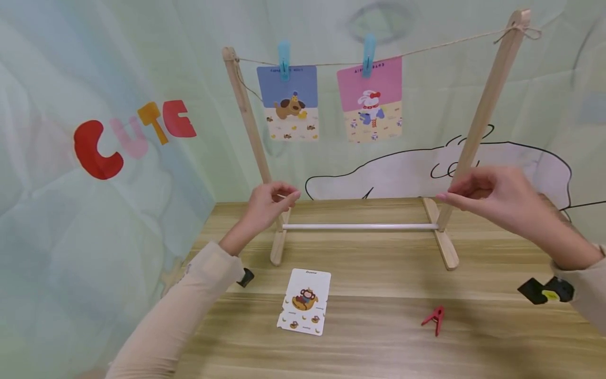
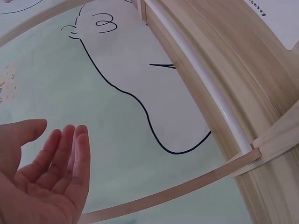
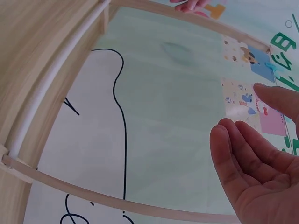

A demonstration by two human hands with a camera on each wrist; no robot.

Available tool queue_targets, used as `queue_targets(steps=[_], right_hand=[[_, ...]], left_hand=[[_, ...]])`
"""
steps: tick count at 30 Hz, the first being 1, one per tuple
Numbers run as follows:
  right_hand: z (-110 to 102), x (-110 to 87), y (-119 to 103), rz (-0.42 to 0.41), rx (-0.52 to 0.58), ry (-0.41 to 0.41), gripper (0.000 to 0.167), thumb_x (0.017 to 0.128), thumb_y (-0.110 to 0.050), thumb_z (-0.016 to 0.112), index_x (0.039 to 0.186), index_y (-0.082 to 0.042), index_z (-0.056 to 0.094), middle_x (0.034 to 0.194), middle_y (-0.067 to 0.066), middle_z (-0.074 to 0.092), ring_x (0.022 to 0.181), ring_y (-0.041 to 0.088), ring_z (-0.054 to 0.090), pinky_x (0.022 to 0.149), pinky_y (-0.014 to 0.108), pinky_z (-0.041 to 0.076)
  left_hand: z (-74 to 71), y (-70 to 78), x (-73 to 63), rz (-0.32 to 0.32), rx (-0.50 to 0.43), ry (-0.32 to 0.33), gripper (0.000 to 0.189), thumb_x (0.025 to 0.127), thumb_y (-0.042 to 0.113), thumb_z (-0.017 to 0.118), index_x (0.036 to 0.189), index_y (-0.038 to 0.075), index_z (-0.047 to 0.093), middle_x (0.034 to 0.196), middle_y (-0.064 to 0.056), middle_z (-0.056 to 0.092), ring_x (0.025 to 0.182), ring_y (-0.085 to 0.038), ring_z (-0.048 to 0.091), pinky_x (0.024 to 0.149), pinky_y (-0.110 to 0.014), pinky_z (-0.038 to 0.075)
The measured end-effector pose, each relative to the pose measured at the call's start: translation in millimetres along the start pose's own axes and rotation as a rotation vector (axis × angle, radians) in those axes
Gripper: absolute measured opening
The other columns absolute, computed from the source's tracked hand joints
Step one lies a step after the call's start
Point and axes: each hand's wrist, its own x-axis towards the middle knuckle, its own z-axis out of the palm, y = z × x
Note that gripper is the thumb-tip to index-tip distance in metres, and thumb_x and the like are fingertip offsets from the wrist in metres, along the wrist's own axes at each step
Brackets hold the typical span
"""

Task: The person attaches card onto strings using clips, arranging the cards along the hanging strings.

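My left hand [image 1: 270,205] hovers by the left post of a wooden drying rack [image 1: 250,118], thumb and fingers apart, holding nothing. Close to the right post, my right hand [image 1: 504,197] is raised, its fingers loosely bent with a gap to the thumb. From the rack's string hang a blue dog card [image 1: 286,92] and a pink rabbit card [image 1: 369,84], each held by a blue clothespin [image 1: 369,52]. A white monkey card [image 1: 307,284] lies on the table in front of the rack. Right of it is a red clothespin [image 1: 435,319].
A white rod [image 1: 360,227] joins the rack's feet low over the wood-grain table [image 1: 374,279]. Behind hangs a pale green cloth [image 1: 331,168] with a line drawing. Colourful letters [image 1: 99,150] show on the cloth at the left.
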Motion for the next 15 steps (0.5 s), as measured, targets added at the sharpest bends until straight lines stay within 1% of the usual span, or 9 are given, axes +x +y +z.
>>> queue_targets(steps=[5,8,11,15], right_hand=[[3.1,-6.9,7.8,-0.047,-0.027,-0.002,0.019,0.084,-0.024,0.083,0.09,-0.009,0.075,0.08,0.002,0.073,0.066,0.01,0.066,0.055,0.019,0.048],[6.5,-11.0,13.2,-0.087,-0.022,-0.005,0.017,0.083,-0.019,0.084,0.087,-0.007,0.074,0.078,0.003,0.072,0.063,0.01,0.066,0.053,0.019,0.049],[9.6,-15.8,17.0,-0.086,-0.023,-0.005,0.015,0.083,-0.019,0.084,0.085,-0.009,0.074,0.077,0.001,0.072,0.062,0.01,0.066,0.053,0.019,0.049],[10.7,-22.6,21.0,-0.074,-0.041,0.007,0.015,0.083,-0.02,0.084,0.084,-0.009,0.074,0.076,0.0,0.072,0.061,0.009,0.065,0.052,0.019,0.048]], left_hand=[[3.2,-4.3,-3.7,-0.014,0.038,-0.004,0.021,0.099,0.017,0.066,0.109,-0.001,0.069,0.095,-0.014,0.071,0.08,-0.023,0.068,0.072,-0.033,0.059],[5.6,-7.9,-5.7,-0.02,0.059,-0.012,0.02,0.099,0.017,0.066,0.108,0.0,0.069,0.095,-0.015,0.071,0.08,-0.022,0.067,0.068,-0.03,0.057],[7.4,-11.2,-8.3,-0.024,0.072,-0.022,0.019,0.098,0.017,0.066,0.108,0.001,0.07,0.094,-0.013,0.072,0.08,-0.022,0.067,0.066,-0.028,0.055],[10.2,-16.6,-12.3,-0.019,0.096,-0.035,0.018,0.097,0.016,0.068,0.107,0.002,0.07,0.096,-0.01,0.072,0.082,-0.023,0.067,0.067,-0.029,0.056]])
